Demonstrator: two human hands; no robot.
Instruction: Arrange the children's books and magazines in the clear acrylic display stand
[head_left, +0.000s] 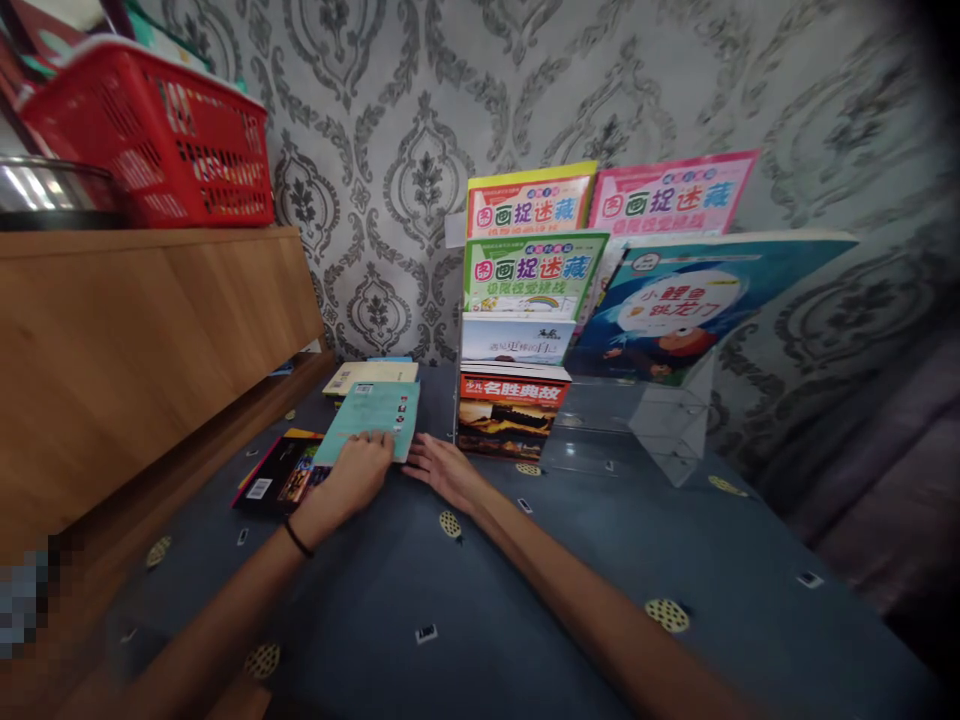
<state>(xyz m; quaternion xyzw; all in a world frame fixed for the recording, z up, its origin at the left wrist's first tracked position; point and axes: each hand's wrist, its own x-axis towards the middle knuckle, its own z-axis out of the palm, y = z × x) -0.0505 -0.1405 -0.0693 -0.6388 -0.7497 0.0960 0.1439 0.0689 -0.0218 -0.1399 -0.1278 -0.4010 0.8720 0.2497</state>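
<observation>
Left of clear plastic bookstand (671, 425): teal rectangular paperback (369, 412), cream paperback (386, 374) behind it, black paperback (279, 464) nearer you.

two hands (360, 470), six standing books (536, 275), at least three lying books (369, 415), one red basket (150, 120).

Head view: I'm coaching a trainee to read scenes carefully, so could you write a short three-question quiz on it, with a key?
1. Which of the person's hands lies on top of the turquoise book?
2. True or false: the red basket stands on the wooden cabinet.
3. In the left column of the clear stand, which cover sits lowest? A: green-edged; B: red-topped book; C: yellow-edged.

Key: 1. The left hand. 2. True. 3. B.
</observation>
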